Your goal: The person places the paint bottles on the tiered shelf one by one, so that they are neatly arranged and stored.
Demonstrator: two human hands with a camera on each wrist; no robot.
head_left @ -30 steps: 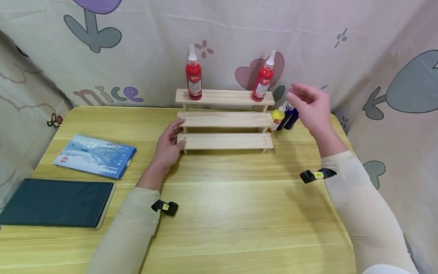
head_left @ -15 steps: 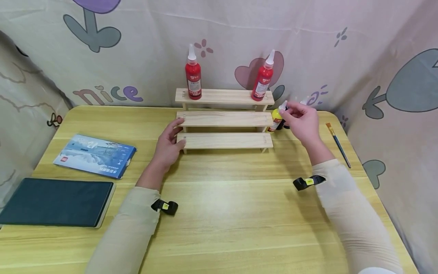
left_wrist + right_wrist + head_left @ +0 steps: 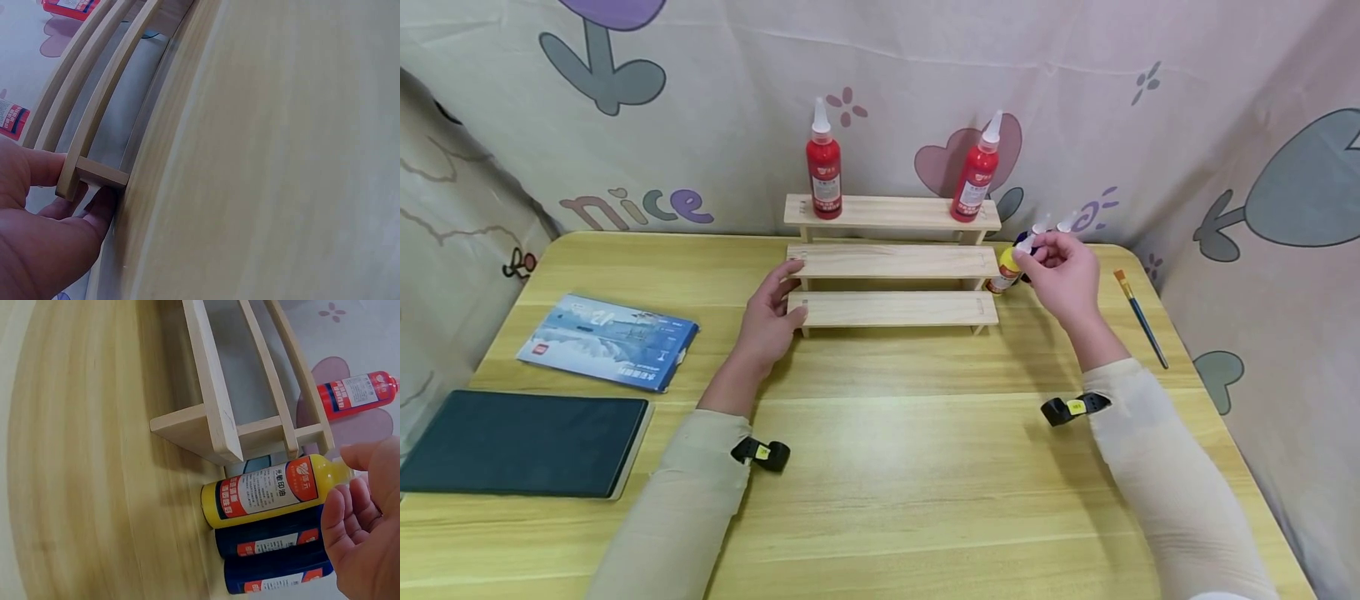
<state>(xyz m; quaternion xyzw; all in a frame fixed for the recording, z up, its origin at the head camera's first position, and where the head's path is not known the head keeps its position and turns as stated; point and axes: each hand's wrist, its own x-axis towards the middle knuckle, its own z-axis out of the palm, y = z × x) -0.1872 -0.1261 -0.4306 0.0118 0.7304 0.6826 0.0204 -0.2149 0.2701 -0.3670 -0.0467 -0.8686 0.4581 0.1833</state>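
Observation:
A three-tier wooden shelf rack (image 3: 895,262) stands at the back of the table. My left hand (image 3: 767,323) holds its left end, thumb and fingers around the boards and leg in the left wrist view. Beside the rack's right end, my right hand (image 3: 1064,279) pinches the white nozzle of a yellow ink bottle (image 3: 269,492), which leans slightly to the right in the head view. Two dark blue bottles (image 3: 272,569) stand just past it, mostly hidden by the hand in the head view. On the top shelf are two red bottles, a left one (image 3: 826,179) and a right one (image 3: 976,183).
A paintbrush (image 3: 1141,319) lies near the table's right edge. At the left are a blue illustrated box (image 3: 610,342) and a dark green book-like pad (image 3: 523,443). A printed curtain (image 3: 737,100) hangs behind the table.
My right hand has come down and left to the yellow bottle and taken its nozzle. The bottle's top has tipped slightly right. The left hand and rack stay put.

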